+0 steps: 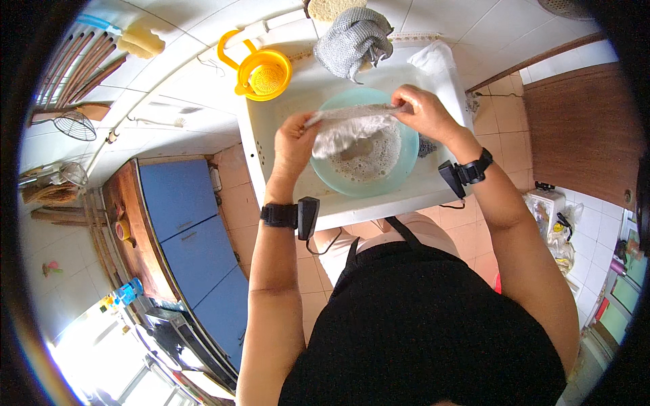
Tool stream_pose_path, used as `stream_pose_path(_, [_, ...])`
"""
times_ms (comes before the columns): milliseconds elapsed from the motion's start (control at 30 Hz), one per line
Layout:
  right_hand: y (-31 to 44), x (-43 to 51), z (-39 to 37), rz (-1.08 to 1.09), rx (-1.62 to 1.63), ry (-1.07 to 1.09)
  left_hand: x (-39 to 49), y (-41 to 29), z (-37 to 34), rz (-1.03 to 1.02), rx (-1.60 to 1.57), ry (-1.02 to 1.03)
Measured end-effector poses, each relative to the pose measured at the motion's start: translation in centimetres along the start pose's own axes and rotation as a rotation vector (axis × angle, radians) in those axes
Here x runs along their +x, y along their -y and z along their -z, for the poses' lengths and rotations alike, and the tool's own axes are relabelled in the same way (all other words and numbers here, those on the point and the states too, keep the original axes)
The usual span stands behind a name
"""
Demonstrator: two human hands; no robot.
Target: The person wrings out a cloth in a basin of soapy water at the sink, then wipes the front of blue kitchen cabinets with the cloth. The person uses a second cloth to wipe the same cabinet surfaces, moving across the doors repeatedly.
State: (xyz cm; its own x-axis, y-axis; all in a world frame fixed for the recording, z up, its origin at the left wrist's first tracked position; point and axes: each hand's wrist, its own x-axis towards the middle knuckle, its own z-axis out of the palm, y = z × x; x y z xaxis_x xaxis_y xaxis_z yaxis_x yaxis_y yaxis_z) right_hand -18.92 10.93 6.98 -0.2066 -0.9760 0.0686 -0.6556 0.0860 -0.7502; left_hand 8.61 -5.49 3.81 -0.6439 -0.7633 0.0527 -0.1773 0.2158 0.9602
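A wet, whitish cloth [350, 124] is stretched between my two hands, its lower part hanging in folds. My left hand [296, 147] pinches one end, and my right hand [419, 112] grips the opposite end. Beneath the cloth, a pale teal plastic basin [363, 190] holds cloudy water with suds [376, 160]. The basin stands inside a white sink [284, 195]. Part of the water is hidden by the cloth, so what lies under it cannot be told.
A grey textured cloth [353, 40] hangs over the sink's far side, beside a yellow citrus juicer [264, 75]. A white cloth [434, 57] lies on the far right corner. Dark mesh-like material [426, 146] is right of the basin. Blue cabinets [183, 203] stand at left.
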Motion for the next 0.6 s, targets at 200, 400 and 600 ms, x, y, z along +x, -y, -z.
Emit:
stream_pose_path(200, [-1.3,1.2,-2.9,-0.003,-0.064,0.053,0.3,2.2,-1.8,-0.063,0.457,0.060])
stream_pose_path(400, [-8.8,0.8,-16.0,-0.152,-0.363,0.315,-1.2,9.7,-10.3,0.011,0.939,0.537])
stream_pose_path(600, [-10.8,-3.2,-18.9,-0.101,-0.720,0.710,-3.3,12.0,-12.6,0.036,1.263,0.880])
